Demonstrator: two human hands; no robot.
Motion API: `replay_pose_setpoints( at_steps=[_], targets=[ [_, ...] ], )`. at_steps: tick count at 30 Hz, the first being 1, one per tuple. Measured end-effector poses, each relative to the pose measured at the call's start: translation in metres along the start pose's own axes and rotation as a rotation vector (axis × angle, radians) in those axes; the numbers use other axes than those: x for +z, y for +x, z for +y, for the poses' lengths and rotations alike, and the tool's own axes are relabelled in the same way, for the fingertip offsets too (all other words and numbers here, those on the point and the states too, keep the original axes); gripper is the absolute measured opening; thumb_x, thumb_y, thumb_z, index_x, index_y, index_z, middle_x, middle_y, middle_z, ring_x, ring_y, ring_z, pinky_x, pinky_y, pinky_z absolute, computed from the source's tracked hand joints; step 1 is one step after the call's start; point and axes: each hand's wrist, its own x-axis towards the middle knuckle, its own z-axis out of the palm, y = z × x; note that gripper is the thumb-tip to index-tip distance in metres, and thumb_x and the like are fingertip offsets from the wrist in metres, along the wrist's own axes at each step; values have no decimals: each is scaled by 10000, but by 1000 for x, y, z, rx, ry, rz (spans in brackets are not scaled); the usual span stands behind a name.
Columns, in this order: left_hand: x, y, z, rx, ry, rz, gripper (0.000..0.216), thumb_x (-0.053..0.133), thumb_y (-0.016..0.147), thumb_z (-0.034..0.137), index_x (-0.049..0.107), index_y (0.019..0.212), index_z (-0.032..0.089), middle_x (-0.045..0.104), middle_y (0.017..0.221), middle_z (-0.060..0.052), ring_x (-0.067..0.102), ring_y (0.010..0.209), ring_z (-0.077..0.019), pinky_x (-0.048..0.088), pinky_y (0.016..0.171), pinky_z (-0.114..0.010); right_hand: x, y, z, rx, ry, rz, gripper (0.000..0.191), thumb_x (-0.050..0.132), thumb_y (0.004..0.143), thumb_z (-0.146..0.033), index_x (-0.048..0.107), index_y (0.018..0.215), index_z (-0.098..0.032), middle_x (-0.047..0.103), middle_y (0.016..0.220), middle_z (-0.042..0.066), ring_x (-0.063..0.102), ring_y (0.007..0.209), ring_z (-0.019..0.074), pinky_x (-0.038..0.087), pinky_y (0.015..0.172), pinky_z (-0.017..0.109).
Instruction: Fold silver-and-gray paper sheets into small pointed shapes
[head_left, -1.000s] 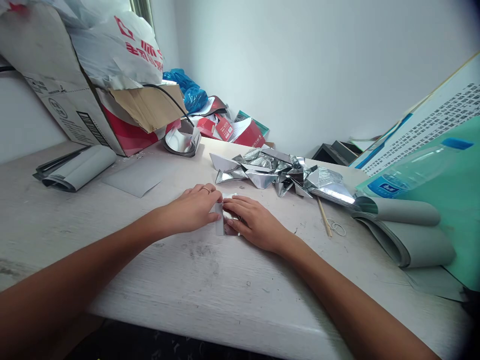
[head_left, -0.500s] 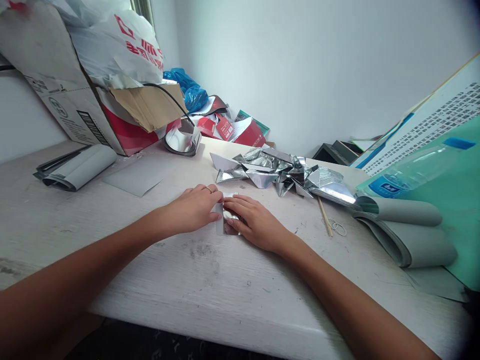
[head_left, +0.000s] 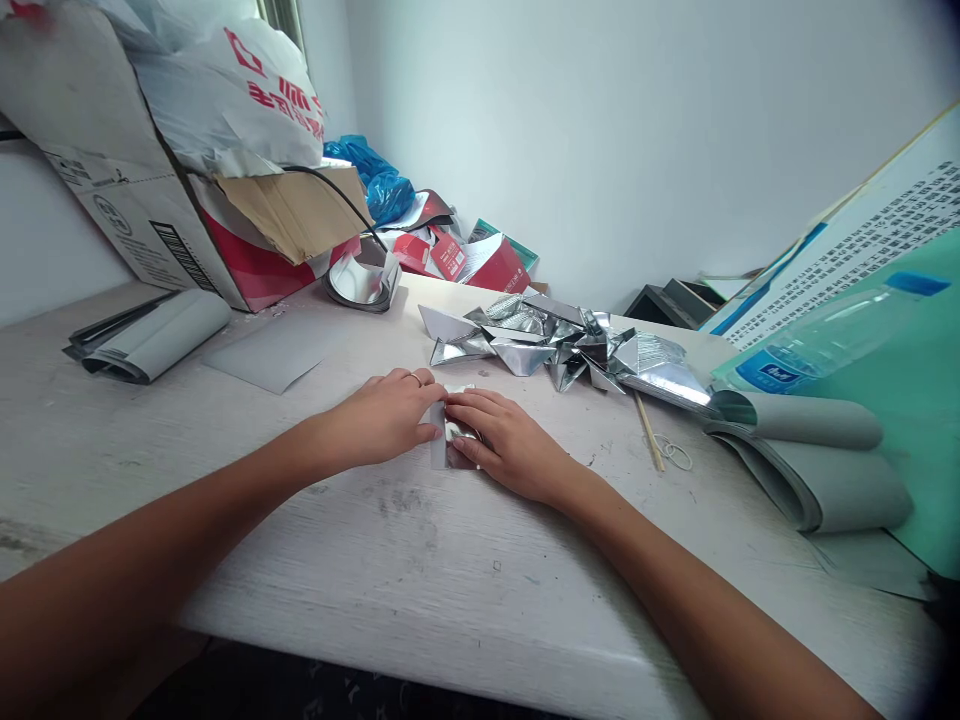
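Observation:
A small folded piece of silver foil paper (head_left: 442,452) lies on the white wooden table (head_left: 420,560) in front of me. My left hand (head_left: 386,418) presses its left side, fingers curled down and pinched on its edge. My right hand (head_left: 510,448) lies over its right side, fingertips pressed together on the fold. Most of the piece is hidden under the two hands. Just beyond them sits a heap of folded silver paper shapes (head_left: 559,345).
A cardboard box (head_left: 135,210) with a white plastic bag (head_left: 240,95) on top stands at the back left. Grey paper sheets (head_left: 274,352), a foil roll (head_left: 364,282), a wooden stick (head_left: 649,432), rubber bands (head_left: 676,455), a water bottle (head_left: 825,340) and rolled grey sheets (head_left: 817,465) surround the area.

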Motion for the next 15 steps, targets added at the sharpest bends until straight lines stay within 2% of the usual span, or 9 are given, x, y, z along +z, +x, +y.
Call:
replay_pose_setpoints(
  at_steps=[5,15],
  targets=[
    [-3,0,3,-12,32,-20,360,547,931,391,598,1254,240,533,1365,-93,528,1194,-317,452,972,-449,-2,0,-2,20,-20,-12,274,517,1002,-259,628,1240,-181,534,1423,128,519,1290,272,446,1080,472],
    [-5,-1,6,5,20,-4,342,550,924,347,613,1258,304,575,1271,-70,560,1137,-319,464,929,-454,-2,-1,-2,33,-21,-16,246,504,1008,-250,645,1202,-194,517,1431,133,503,1296,273,437,1090,488]
  ],
)
